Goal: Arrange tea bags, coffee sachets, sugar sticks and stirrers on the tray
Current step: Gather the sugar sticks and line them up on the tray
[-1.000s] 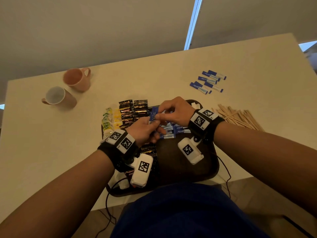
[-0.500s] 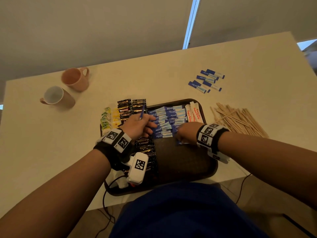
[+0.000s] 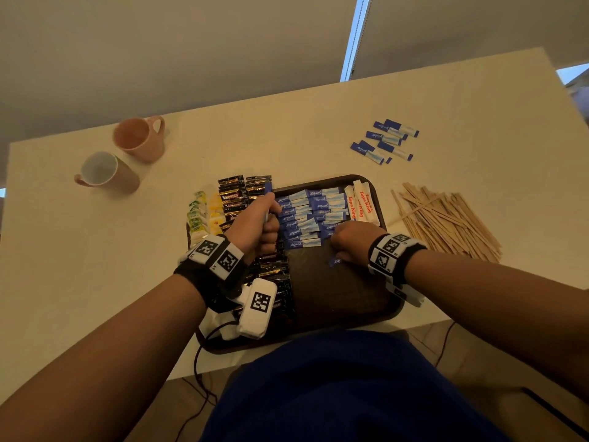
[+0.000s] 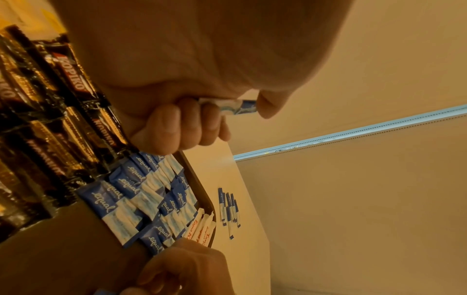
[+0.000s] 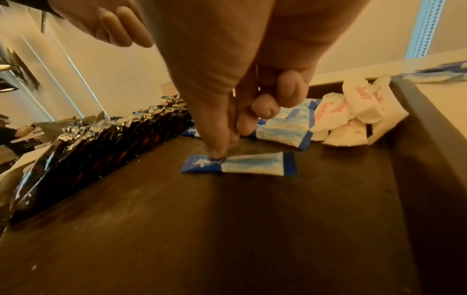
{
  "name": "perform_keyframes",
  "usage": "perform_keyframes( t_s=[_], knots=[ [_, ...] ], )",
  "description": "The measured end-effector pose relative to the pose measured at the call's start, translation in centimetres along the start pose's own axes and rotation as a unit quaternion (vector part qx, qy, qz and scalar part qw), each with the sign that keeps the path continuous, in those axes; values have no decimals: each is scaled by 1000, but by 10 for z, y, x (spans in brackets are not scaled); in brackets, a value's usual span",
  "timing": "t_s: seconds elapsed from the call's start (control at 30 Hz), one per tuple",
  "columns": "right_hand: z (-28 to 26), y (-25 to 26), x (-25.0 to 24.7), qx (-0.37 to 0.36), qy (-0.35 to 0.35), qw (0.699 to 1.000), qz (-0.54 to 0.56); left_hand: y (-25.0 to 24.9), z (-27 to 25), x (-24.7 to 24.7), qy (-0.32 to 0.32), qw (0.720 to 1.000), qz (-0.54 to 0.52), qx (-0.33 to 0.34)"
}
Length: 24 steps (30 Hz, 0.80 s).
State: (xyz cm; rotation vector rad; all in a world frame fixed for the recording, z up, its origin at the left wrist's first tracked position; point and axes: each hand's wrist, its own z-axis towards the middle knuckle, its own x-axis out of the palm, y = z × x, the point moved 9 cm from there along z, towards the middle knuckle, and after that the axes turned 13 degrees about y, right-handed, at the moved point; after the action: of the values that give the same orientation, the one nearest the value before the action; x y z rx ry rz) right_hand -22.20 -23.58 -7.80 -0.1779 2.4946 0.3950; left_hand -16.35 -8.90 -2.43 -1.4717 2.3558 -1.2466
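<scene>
A dark brown tray (image 3: pixel 338 298) holds black coffee sachets (image 3: pixel 234 199) on its left, rows of blue sugar sticks (image 3: pixel 312 212) in the middle and white sachets (image 3: pixel 360 202) at the right. My left hand (image 3: pixel 261 224) hovers over the sachets and grips a blue sugar stick (image 4: pixel 227 104) upright in its curled fingers. My right hand (image 5: pixel 222 151) is low on the bare tray (image 5: pixel 227 229). Its thumb and forefinger pinch the blue end of a single sugar stick (image 5: pixel 237 164), which lies flat just below the rows.
Wooden stirrers (image 3: pixel 446 221) lie in a heap on the table right of the tray. Several loose blue sugar sticks (image 3: pixel 385 141) lie beyond it. Tea bags (image 3: pixel 199 215) sit at the tray's left edge. Two mugs (image 3: pixel 140 138) stand at the far left.
My right hand left the left hand, carrying one blue stick, and came down onto the tray below the rows. The left hand kept its stick and lowered slightly.
</scene>
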Motion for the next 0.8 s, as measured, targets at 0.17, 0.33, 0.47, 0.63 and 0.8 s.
perform_keyframes(
  t_s=[0.17, 0.33, 0.47, 0.63, 0.8],
  knots=[
    [1, -3, 11, 11, 17, 1000, -3, -6, 1, -6, -25, 996, 56, 57],
    [6, -7, 9, 13, 10, 1000, 0, -12, -2, -11, -42, 985, 144, 82],
    [7, -10, -2, 16, -33, 999, 12, -19, -3, -15, -58, 968, 225, 94],
    [4, -15, -5, 14, -58, 997, 40, -27, -10, -17, -78, 950, 275, 124],
    [3, -18, -1, 17, -56, 997, 40, -23, -8, -22, -73, 958, 245, 127]
  ],
)
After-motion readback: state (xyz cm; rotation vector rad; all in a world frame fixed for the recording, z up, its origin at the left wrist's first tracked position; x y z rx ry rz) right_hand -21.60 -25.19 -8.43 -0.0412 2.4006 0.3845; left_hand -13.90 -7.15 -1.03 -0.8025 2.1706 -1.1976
